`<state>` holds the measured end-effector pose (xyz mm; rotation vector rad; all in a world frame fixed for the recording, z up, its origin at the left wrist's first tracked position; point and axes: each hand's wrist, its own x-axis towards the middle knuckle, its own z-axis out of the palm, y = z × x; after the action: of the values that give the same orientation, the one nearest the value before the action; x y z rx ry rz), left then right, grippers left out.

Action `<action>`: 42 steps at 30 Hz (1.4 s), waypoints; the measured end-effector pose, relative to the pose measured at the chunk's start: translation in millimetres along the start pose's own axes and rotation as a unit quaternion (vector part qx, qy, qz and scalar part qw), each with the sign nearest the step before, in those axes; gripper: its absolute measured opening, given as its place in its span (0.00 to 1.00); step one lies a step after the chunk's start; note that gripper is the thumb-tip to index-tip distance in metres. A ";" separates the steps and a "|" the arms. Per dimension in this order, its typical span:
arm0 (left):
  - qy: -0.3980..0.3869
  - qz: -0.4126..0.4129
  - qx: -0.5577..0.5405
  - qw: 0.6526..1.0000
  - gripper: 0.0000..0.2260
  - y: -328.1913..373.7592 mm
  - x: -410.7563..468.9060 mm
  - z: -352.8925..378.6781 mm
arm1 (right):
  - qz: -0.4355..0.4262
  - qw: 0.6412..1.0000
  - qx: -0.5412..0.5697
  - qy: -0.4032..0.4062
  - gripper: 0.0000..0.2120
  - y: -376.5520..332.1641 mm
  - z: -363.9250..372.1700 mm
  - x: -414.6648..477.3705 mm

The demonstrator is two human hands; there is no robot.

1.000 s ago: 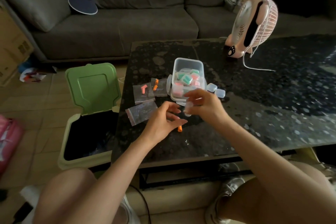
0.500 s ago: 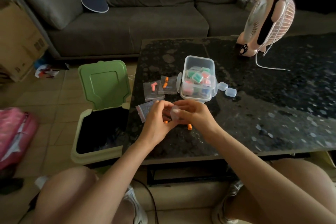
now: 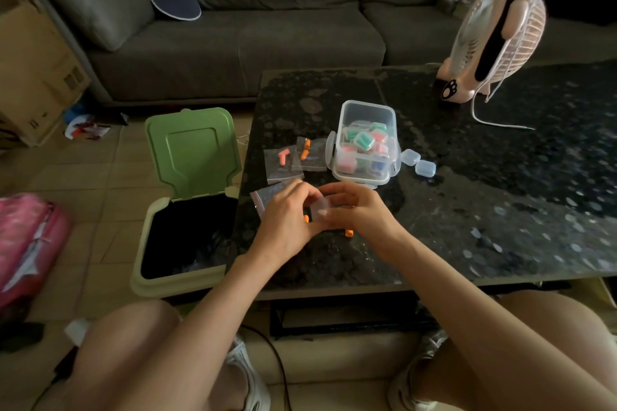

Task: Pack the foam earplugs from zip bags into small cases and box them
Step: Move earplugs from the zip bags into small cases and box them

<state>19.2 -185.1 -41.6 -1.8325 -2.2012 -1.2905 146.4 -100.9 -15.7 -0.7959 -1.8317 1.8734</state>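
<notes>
As left hand (image 3: 286,217) and right hand (image 3: 362,213) pinch a clear case (image 3: 319,209), an earplug (image 3: 349,233) lies nearby.

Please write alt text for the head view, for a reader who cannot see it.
The left hand and right hand hold a small clear case above a dark table. Behind them, a clear box holds filled cases, with zip bags beside it.
</notes>
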 end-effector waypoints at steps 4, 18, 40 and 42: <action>-0.001 0.011 0.008 1.000 0.13 0.2 1.3 1.1 | 0.013 1.000 0.017 0.006 0.13 1.4 -0.7 1.9; -0.003 -0.075 -0.100 0.992 0.17 9.5 2.6 -1.5 | 0.022 0.999 0.005 0.030 0.07 -6.3 -3.5 3.6; -0.037 0.016 0.084 0.996 0.18 9.7 -2.6 -1.7 | -0.003 0.980 -0.179 0.085 0.20 -3.5 -10.1 7.7; -0.035 0.016 0.087 0.995 0.16 9.5 -2.6 -1.2 | -0.009 0.974 -0.210 0.081 0.22 -3.6 -9.5 6.6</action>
<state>27.2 -188.1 -36.6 -1.8665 -2.2267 -1.0082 147.2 -89.2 -12.8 -1.0321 -2.1456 1.3754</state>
